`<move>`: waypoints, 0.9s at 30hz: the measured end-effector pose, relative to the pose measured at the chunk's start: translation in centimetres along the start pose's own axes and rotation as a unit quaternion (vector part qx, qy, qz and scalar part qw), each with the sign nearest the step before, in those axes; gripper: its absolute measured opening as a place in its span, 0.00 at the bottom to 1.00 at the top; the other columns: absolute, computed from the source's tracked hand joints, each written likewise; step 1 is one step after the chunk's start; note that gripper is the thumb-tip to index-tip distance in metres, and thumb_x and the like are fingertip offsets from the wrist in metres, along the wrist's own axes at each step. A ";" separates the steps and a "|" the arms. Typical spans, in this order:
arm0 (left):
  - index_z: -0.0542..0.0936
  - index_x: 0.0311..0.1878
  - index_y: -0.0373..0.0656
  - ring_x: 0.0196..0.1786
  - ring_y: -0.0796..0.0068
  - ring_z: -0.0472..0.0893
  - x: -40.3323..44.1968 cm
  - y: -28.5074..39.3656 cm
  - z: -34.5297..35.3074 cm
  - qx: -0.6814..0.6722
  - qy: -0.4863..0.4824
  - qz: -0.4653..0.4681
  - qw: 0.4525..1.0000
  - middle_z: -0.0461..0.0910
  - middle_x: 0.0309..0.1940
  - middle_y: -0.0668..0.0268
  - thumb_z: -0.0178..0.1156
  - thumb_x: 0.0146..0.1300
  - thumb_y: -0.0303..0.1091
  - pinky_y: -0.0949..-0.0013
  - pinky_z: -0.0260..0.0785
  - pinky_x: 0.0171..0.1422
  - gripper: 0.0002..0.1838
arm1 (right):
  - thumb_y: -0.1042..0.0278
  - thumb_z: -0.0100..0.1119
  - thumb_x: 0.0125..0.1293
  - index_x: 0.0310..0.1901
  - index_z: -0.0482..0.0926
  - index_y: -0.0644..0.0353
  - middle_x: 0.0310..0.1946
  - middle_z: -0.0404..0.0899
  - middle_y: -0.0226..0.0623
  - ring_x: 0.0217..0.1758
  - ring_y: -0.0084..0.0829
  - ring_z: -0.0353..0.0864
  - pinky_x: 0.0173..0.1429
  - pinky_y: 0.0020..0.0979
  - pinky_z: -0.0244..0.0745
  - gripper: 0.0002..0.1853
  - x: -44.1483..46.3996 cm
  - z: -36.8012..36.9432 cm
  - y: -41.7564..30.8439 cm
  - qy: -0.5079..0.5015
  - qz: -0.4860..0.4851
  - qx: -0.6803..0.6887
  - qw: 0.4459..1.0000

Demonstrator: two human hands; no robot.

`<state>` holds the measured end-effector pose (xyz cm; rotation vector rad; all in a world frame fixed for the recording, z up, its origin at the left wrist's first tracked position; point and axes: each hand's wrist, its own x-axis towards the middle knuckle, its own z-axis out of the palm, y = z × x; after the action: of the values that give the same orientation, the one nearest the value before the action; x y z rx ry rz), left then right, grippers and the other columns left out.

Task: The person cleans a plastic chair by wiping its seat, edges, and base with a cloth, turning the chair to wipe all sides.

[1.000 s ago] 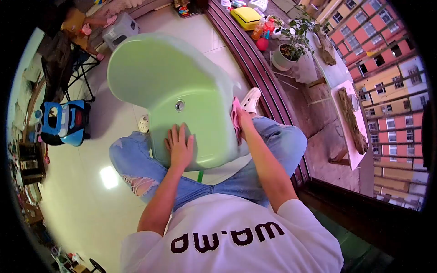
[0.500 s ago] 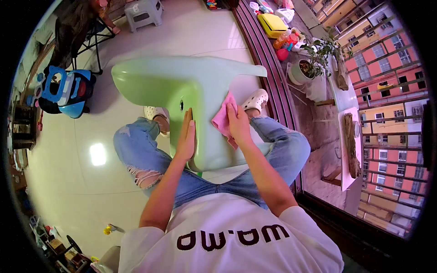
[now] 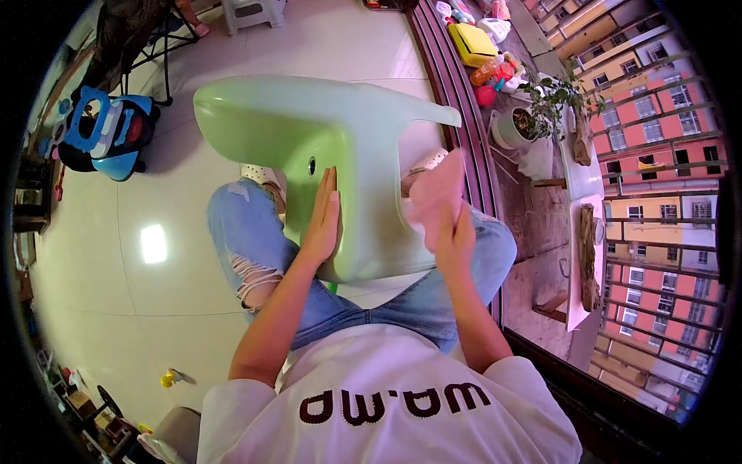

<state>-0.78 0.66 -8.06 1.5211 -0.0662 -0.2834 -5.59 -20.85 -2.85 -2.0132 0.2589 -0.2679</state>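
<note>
A pale green plastic chair (image 3: 372,170) lies tipped on its side between my knees, its seat and backrest forming an angle. My left hand (image 3: 321,228) is open, with fingers stretched out and lying along the chair's inner green face, just below a small round hole. In my right hand (image 3: 454,241) is a pink cloth (image 3: 437,192), gripped at its lower end and slightly blurred. The cloth hangs near the chair's curved right-hand edge and partly covers my right shoe. Whether it touches the chair I cannot tell.
A blue and black toy car (image 3: 112,139) stands on the tiles at left. At top sits a grey stool (image 3: 253,12). Dark sliding-door tracks (image 3: 456,93) run along the right, with a potted plant (image 3: 516,126) and a yellow container (image 3: 473,45) beyond.
My right hand has drawn the pink cloth off the chair's broad outer face, to the right. My left hand keeps its place on the chair. The view has shifted slightly.
</note>
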 end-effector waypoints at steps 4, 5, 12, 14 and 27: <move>0.48 0.75 0.40 0.78 0.63 0.41 0.9 -0.8 0.6 0.082 -0.007 0.064 0.995 0.44 0.76 0.57 0.29 0.74 0.55 0.64 0.32 0.79 0.35 | 0.65 0.53 0.66 0.64 0.64 0.67 0.58 0.71 0.53 0.61 0.46 0.72 0.64 0.39 0.66 0.26 -4.3 0.9 -2.5 -0.149 -0.141 -0.061 0.977; 0.48 0.75 0.40 0.78 0.63 0.41 1.1 -1.2 0.6 0.117 -0.003 0.091 0.989 0.43 0.76 0.58 0.29 0.74 0.56 0.64 0.32 0.79 0.35 | 0.64 0.54 0.65 0.65 0.62 0.66 0.62 0.67 0.54 0.66 0.48 0.67 0.69 0.43 0.59 0.29 -5.5 2.3 -1.6 -0.175 -0.192 -0.130 0.957; 0.47 0.75 0.42 0.78 0.66 0.35 0.8 -0.5 1.1 -0.079 -0.031 -0.014 0.996 0.41 0.77 0.62 0.22 0.74 0.57 0.64 0.24 0.79 0.36 | 0.57 0.49 0.67 0.66 0.62 0.67 0.68 0.60 0.50 0.73 0.49 0.55 0.76 0.47 0.44 0.30 1.7 6.7 -0.6 -0.115 -0.170 -0.142 0.968; 0.47 0.75 0.42 0.78 0.64 0.33 1.0 -0.2 1.6 -0.108 -0.033 -0.015 0.993 0.40 0.77 0.62 0.21 0.74 0.57 0.63 0.21 0.79 0.36 | 0.55 0.48 0.67 0.65 0.63 0.68 0.68 0.61 0.50 0.73 0.48 0.56 0.76 0.47 0.45 0.30 6.8 8.1 -0.5 -0.085 -0.180 -0.149 0.969; 0.42 0.73 0.29 0.77 0.48 0.39 0.0 2.8 2.8 0.208 -0.043 0.043 0.976 0.38 0.74 0.42 0.49 0.67 0.57 0.58 0.36 0.78 0.47 | 0.55 0.49 0.66 0.68 0.64 0.54 0.69 0.60 0.45 0.73 0.48 0.55 0.76 0.48 0.42 0.29 7.3 7.6 0.4 -0.101 -0.244 -0.191 0.945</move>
<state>-1.00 -2.04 -5.10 1.9154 -0.2747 -0.2769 3.61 -16.69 -5.97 -2.4532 -0.3536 -0.3355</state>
